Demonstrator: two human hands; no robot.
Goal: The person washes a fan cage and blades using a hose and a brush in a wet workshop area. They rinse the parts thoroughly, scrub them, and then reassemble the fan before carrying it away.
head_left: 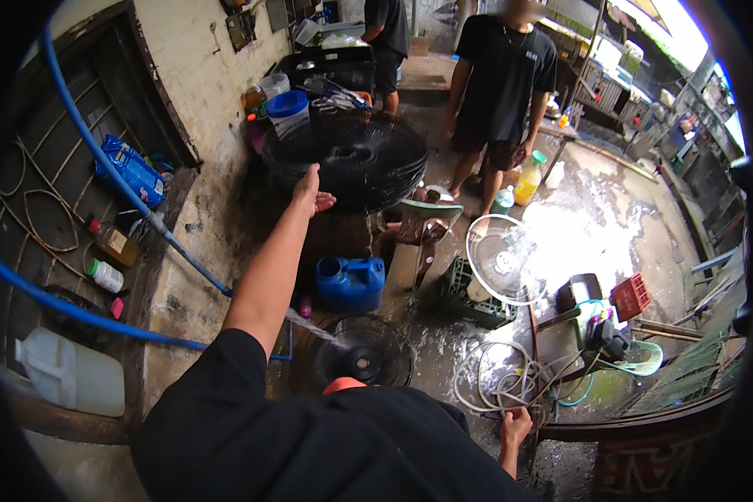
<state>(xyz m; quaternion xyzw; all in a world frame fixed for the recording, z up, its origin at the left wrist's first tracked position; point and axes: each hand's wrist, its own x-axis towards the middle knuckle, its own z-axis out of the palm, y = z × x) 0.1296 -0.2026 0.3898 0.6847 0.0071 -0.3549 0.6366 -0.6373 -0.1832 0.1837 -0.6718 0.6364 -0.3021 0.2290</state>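
My left arm stretches forward, and my left hand (312,194) is at the near rim of a stack of round black fan grilles (351,159). Its thumb points up and its fingers are apart; whether they touch the rim I cannot tell. Low on the right, my right hand (517,427) has its fingers curled together beside a loosely coiled pale hose (487,381). What it holds, if anything, is too small to make out. In front of my body, a stream of water (316,329) falls onto another black fan grille (364,347) on the wet floor.
A blue jerrycan (351,284) stands between the grilles. Right of it are a dark crate (477,293) and a white fan grille (505,259). A blue pipe (92,138) runs along the left wall. Two people stand beyond, one (506,84) facing me.
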